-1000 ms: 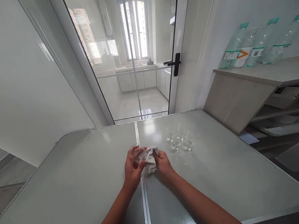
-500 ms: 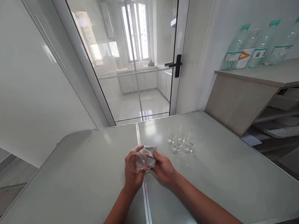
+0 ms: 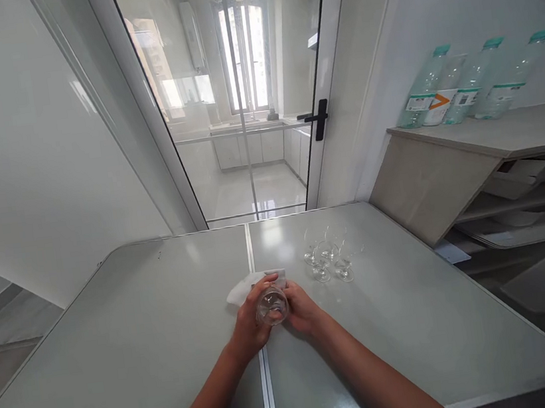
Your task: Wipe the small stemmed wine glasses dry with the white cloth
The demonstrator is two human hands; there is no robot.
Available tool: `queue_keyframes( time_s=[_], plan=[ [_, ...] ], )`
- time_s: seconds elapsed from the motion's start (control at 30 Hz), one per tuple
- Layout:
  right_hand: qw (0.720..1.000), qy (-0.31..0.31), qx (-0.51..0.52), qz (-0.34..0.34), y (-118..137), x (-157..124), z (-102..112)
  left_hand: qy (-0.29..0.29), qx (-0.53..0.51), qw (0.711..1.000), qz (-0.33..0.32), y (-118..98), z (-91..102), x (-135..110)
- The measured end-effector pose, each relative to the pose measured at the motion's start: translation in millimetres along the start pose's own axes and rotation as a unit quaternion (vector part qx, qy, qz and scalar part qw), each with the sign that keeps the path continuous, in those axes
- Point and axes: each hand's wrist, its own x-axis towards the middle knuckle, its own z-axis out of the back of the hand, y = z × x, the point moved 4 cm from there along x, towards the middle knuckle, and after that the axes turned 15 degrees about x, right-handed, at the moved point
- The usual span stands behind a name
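Note:
Over the middle seam of the grey table both my hands hold one clear glass, its mouth turned towards me. My left hand wraps its fingers round the left side of the bowl. My right hand grips the right side, fingers closed. A white cloth lies spread on the table just behind my hands; whether either hand touches it I cannot tell. Several clear stemmed glasses stand in a group to the right of my hands.
A glass door with a black handle stands beyond the table's far edge. To the right, a low wooden shelf unit carries several plastic water bottles. The table's right edge runs close to the shelf.
The cloth, earlier bunched against the glass in my right hand, now lies spread on the table. The glass has turned and come down between both hands.

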Motion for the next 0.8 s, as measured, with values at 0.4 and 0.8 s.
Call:
queue_keyframes(
  time_s=[0.4,0.8],
  plan=[
    [0.995,-0.064,-0.021,0.077,7,2,14,0.010,0.007,1.000,-0.019,-1,-2.4,-1],
    [0.972,-0.092,-0.147,0.161,6,-3,15,-0.051,-0.036,0.995,0.083,10,-4.4,-6]
  ],
)
